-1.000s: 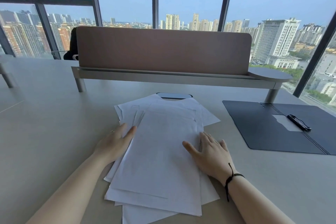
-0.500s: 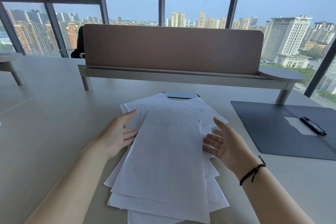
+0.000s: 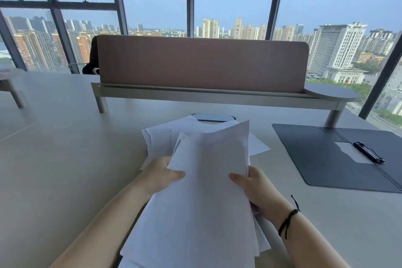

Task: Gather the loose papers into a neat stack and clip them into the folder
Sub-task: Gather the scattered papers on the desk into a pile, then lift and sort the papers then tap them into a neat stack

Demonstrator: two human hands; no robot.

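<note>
Several loose white papers (image 3: 208,183) are bunched between both hands, lifted and tilted up off the grey desk (image 3: 65,159). My left hand (image 3: 162,175) grips their left edge, thumb on top. My right hand (image 3: 252,185), with a black cord at the wrist, grips the right edge. A few more sheets (image 3: 161,137) lie flat on the desk behind the held bunch. The dark folder (image 3: 322,159) lies open at the right, with a black clip (image 3: 368,152) along its spine over a white sheet.
A brown divider panel (image 3: 202,63) on a metal rail crosses the desk behind the papers. A dark cable cover (image 3: 214,117) sits just beyond the sheets. Floor-to-ceiling windows stand behind. Bare desk surface stretches to the left.
Both hands went from lying flat on the papers to closing on their side edges. The top sheets have risen off the desk and tilted toward me.
</note>
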